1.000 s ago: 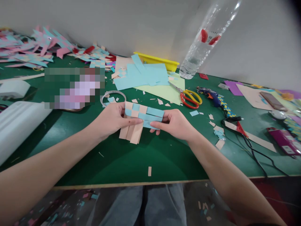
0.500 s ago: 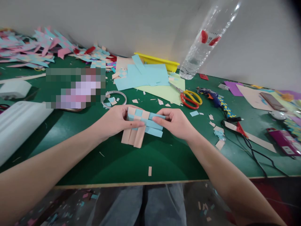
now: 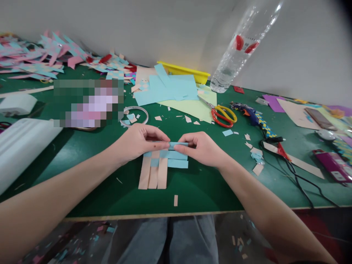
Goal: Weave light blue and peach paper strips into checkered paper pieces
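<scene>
A small piece of woven paper strips, blue and pale peach in a checkered pattern, is held above the green table. Its peach ends hang toward me and its blue ends point right. My left hand pinches the top edge between thumb and fingers. My right hand pinches the uppermost blue strip near its right end, close beside the left fingertips. The far side of the weave is hidden by the fingers.
Red-and-yellow scissors lie beyond my right hand. A roll of tape, blue paper sheets and a plastic bottle are farther back. Paper scraps, a cable and a purple box lie right. A peach scrap is near the edge.
The weave has tipped so its peach ends hang lower toward me. My left thumb and fingers have shifted to its top edge, and my right hand has moved slightly left and down.
</scene>
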A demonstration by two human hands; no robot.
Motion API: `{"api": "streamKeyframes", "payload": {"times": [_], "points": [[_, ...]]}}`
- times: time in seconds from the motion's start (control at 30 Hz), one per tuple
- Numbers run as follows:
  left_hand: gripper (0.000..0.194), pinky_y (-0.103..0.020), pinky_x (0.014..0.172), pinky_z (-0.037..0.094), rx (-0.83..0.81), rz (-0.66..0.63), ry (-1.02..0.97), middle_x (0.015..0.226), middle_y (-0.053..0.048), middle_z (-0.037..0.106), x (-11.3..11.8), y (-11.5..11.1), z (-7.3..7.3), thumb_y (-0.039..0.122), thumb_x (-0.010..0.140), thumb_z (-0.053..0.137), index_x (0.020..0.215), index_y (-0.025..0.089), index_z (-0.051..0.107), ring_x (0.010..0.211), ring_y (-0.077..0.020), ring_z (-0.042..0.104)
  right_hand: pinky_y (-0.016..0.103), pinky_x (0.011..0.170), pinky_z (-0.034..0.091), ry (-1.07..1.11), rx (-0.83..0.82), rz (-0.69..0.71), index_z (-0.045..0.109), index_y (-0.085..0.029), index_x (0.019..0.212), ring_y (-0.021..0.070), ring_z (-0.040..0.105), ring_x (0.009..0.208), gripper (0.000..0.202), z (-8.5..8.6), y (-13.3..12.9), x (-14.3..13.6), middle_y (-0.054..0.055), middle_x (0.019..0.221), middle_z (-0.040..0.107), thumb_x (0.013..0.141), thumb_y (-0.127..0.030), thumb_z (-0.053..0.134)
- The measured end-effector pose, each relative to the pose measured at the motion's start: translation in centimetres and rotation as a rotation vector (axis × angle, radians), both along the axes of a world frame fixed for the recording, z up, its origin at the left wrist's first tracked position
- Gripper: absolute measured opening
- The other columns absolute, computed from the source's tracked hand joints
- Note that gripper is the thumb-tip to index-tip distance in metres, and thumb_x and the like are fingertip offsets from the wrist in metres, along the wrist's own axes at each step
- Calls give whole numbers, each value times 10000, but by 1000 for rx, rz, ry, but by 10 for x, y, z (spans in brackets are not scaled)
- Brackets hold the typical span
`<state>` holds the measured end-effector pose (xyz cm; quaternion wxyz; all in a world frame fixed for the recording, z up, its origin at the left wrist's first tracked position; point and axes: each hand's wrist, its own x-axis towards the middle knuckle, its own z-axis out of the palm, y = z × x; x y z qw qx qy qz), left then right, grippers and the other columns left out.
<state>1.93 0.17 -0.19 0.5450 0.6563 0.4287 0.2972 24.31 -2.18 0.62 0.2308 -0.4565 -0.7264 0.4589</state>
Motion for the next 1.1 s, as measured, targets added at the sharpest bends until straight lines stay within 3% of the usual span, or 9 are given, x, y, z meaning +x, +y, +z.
{"api": "streamKeyframes", "payload": {"times": [0.57, 1.1], "points": [[102, -139, 619, 524, -1, 22, 33, 728, 37, 757, -2, 1, 2, 298, 687, 832, 761, 253, 778, 672, -95, 669, 231, 489, 261, -86, 62, 6, 627, -162, 754, 67, 317, 518, 344, 0, 1, 3, -58, 553, 416, 881, -481, 608], [158, -254, 651, 573, -14, 36, 86, 732, 1, 756, -2, 0, 3, 372, 661, 828, 755, 255, 778, 677, -167, 681, 235, 488, 280, -52, 6, -34, 626, -165, 738, 72, 349, 509, 324, 2, 1, 2, -44, 552, 490, 831, -473, 664]]}}
